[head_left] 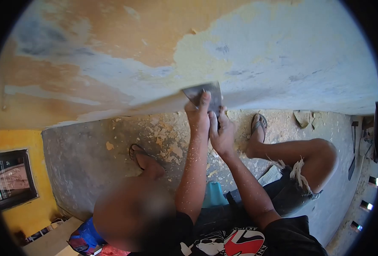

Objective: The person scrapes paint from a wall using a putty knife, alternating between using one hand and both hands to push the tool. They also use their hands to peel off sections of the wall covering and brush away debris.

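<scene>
A wide metal scraper [206, 91] with a flared blade is against or very close to the wall [257, 55], where peeling orange and yellow paint borders bare whitish patches. My left hand [197, 113] is closed around the scraper near the blade, its thumb lying along the metal. Just below and to the right, my right hand [223, 134] is closed on the handle end, which is mostly hidden by the fingers. Pale paint flecks cling to both forearms.
Paint chips [167, 141] litter the grey floor [82, 158] by the wall. My sandalled feet stand apart, with a turquoise plastic object [213, 194] between my legs. Left are a yellow wall [14, 141] and a dark-framed opening [12, 177]. A blurred patch covers the lower left.
</scene>
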`<action>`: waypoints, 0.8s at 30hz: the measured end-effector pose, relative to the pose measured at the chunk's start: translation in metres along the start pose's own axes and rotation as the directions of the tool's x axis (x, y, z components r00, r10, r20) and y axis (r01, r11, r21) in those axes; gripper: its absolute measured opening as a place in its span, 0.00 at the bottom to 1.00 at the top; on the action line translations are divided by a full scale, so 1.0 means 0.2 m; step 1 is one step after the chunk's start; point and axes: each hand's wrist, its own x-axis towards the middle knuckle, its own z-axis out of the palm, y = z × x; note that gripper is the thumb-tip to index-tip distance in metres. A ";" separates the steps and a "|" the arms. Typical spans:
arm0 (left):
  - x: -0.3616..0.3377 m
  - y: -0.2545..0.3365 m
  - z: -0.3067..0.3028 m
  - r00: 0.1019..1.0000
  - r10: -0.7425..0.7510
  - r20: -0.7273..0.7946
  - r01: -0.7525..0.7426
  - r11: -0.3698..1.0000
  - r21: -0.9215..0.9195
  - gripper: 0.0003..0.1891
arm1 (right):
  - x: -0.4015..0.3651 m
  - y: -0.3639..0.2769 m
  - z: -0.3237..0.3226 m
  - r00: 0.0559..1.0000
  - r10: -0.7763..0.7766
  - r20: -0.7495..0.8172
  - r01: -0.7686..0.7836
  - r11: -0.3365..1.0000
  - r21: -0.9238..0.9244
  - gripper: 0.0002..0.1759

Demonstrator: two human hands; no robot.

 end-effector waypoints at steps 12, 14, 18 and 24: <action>0.01 -0.13 -0.03 0.996 0.023 -0.083 -0.022 1.000 0.020 0.17 | -0.06 0.11 0.01 0.999 0.037 -0.025 -0.038 0.997 -0.066 0.27; 0.10 -0.17 -0.05 0.991 0.133 -0.012 -0.132 0.990 0.049 0.17 | 0.04 0.10 0.01 0.996 -0.034 -0.084 0.023 0.991 -0.129 0.28; 0.02 -0.04 0.01 0.997 -0.048 -0.054 0.049 0.999 0.023 0.16 | -0.01 0.06 -0.02 0.999 0.042 -0.025 -0.044 0.996 -0.077 0.29; 0.05 -0.08 0.00 0.994 0.102 -0.042 -0.102 0.995 0.003 0.19 | -0.02 0.09 0.02 0.997 0.021 -0.078 -0.030 0.993 -0.114 0.28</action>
